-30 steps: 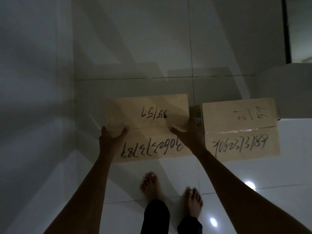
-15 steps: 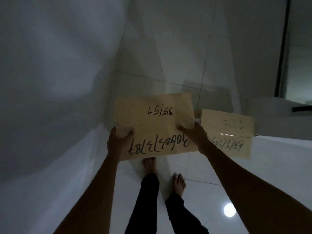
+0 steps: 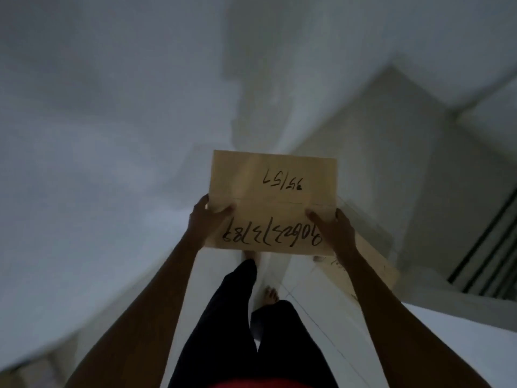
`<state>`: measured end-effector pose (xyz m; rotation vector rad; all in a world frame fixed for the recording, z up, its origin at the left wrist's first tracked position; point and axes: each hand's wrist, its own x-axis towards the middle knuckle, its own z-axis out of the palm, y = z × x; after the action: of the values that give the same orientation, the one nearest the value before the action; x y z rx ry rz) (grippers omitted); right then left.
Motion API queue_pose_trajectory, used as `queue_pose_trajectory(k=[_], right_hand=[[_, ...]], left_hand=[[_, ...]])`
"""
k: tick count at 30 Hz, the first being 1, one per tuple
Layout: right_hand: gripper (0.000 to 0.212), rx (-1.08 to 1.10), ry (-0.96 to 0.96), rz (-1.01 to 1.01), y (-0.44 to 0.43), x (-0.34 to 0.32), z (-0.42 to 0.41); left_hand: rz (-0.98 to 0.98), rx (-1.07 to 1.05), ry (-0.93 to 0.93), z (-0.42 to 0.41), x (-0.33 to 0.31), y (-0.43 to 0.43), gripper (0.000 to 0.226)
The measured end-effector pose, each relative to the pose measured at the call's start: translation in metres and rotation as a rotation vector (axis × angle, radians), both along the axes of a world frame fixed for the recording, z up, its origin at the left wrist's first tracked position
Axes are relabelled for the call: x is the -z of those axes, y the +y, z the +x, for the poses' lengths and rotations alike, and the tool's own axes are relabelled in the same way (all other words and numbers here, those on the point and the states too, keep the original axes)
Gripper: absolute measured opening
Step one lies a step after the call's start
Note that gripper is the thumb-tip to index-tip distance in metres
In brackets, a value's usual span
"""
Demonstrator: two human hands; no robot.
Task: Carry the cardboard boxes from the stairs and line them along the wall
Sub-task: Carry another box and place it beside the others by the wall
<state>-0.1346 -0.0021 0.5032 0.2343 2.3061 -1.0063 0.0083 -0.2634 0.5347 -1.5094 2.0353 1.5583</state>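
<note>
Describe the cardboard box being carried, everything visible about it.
The cardboard box is tan, plain-looking cardboard, seen from its top face, which is held about level in front of the body. A seam runs across the middle where two flaps meet. Black handwritten digits mark each flap, upside down to the camera. The left hand grips its left edge and the right hand its right edge, thumbs on top. It is lifted clear of the pale tiled floor.

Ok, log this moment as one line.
left hand: holding box | right hand: holding box | second box: floor, right | status: carrying
</note>
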Motion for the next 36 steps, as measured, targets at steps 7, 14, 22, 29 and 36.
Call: queue_pose_trajectory(k=[7,14,22,29,36], right_hand=[[0.081,-0.363,-0.06,-0.021,-0.072,-0.057,0.116],[0.069,-0.593,-0.047,-0.046,-0.161,-0.056,0.258],[0.068,-0.727,-0.072,-0.003,-0.234,-0.04,0.45],[0.073,-0.804,-0.134,0.079,-0.271,-0.004,0.579],[0.065,-0.88,-0.152,0.126,-0.326,0.08,0.64]], left_hand=[[-0.043,-0.303,-0.012,0.204,-0.046,-0.013,0.091],[-0.04,-0.551,0.001,0.388,-0.038,-0.038,0.076],[-0.04,-0.682,0.025,0.6,-0.021,-0.066,0.094],[-0.017,-0.75,-0.027,0.729,0.007,-0.083,0.092],[-0.022,-0.8,-0.103,0.79,0.098,-0.116,0.078]])
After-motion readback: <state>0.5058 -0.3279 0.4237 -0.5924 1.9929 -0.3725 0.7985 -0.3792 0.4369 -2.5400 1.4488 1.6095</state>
